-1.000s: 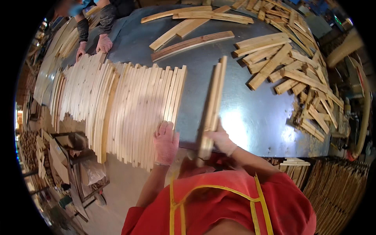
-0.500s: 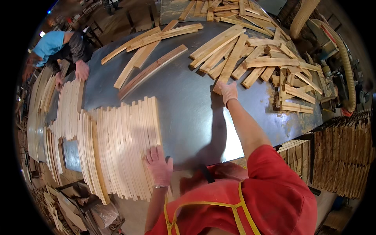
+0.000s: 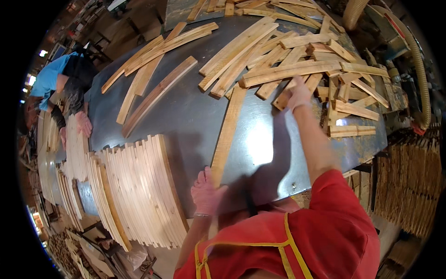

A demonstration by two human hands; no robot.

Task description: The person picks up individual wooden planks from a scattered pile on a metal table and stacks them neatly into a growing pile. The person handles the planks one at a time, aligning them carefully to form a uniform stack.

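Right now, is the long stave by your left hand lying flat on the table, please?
Flat: the long stave lies full-length on the grey table, its near end beside the left hand.

The right hand (image 3: 298,94) blurs among the far stave pile (image 3: 297,69), grip unclear. The co-worker (image 3: 60,88) at far left is cut by the dark rim, and the worktop (image 3: 186,116) hides below stacked staves (image 3: 134,195).

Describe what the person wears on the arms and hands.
Both the left hand and the right hand wear thin, pale pinkish gloves. The forearms are bare. Short red sleeves cover the upper arms, part of a red top with yellow apron straps across it. A thin band circles the left wrist.
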